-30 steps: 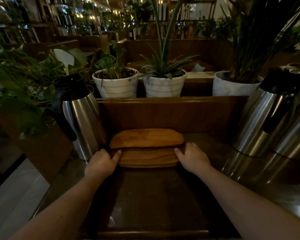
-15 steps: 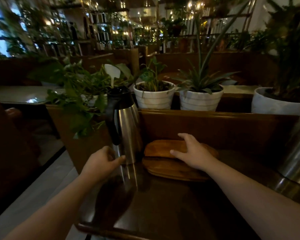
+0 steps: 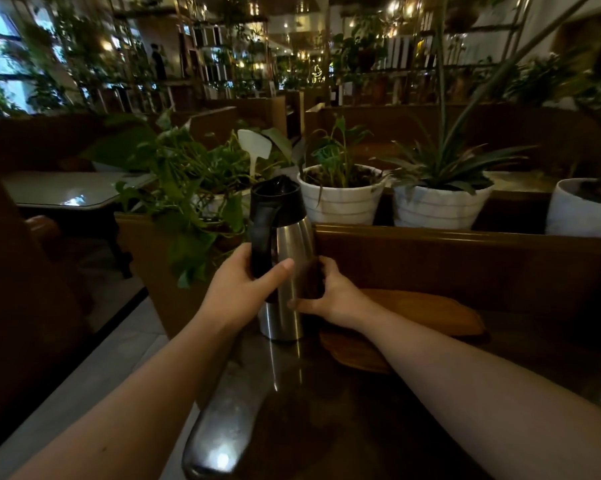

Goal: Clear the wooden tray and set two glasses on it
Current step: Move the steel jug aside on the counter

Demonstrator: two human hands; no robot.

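Gripping the black handle (image 3: 261, 244) of a steel jug (image 3: 285, 271) with the left hand (image 3: 238, 289), fingers wrapped and clamped round it, thumb laid across the front. Cupping the jug's right side with the right hand (image 3: 327, 294), fingers curled against the metal, seemingly to steady a tall, top-heavy body for a lift or slide. Standing upright on the dark table (image 3: 292, 410), just left of the wooden tray (image 3: 354, 351), base touching or nearly touching the tray's left end; cannot tell which in the dim light. Lying on the tray, right of the jug, a second flat wooden board (image 3: 427, 313), partly hidden by the right forearm, so clearing looks not yet done. Behind the jug and tray, a low wooden wall (image 3: 465, 251) with striped white plant pots (image 3: 340, 199) along its top, leaving little room rearward. No glasses in sight. Likely purpose of the two-handed hold: shifting the jug aside to free space beside the tray, with care against tipping or knocking leaves hanging left of the jug
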